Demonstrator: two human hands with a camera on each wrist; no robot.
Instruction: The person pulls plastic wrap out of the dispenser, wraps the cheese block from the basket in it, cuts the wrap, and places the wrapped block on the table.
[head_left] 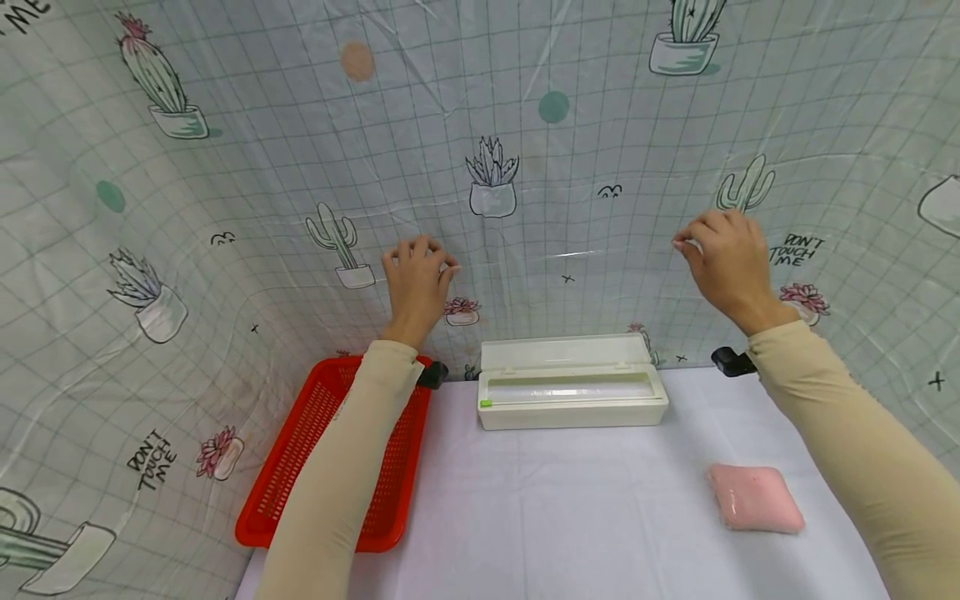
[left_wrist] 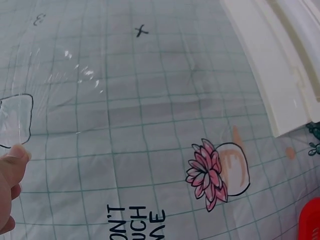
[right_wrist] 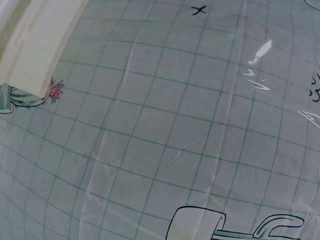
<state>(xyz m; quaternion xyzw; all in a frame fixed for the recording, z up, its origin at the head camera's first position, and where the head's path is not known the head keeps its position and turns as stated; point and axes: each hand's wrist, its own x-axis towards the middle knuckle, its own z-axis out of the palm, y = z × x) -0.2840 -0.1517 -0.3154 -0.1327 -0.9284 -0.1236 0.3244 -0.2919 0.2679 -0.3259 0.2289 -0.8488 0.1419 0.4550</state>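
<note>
Both hands are raised in front of the patterned backdrop, above the table's far edge. My left hand (head_left: pixel 417 279) pinches a clear sheet of cling film (head_left: pixel 579 254) between thumb and fingers. The right hand (head_left: pixel 727 258) pinches the other side of it, thumb against fingertips. The film spans the gap between them, showing mainly as glints, also in the left wrist view as shiny film (left_wrist: pixel 86 72). Below sits a white cling film dispenser (head_left: pixel 573 415) with its lid (head_left: pixel 566 352) raised and a roll inside. The right wrist view does not show the right hand.
A red plastic basket (head_left: pixel 408 500) stands on the left, partly under the left sleeve. On the right of the white-covered table (head_left: pixel 555 517) lies a pink, wrapped, squarish block (head_left: pixel 756 498). A cactus-print sheet (head_left: pixel 420 150) rises behind and at both sides.
</note>
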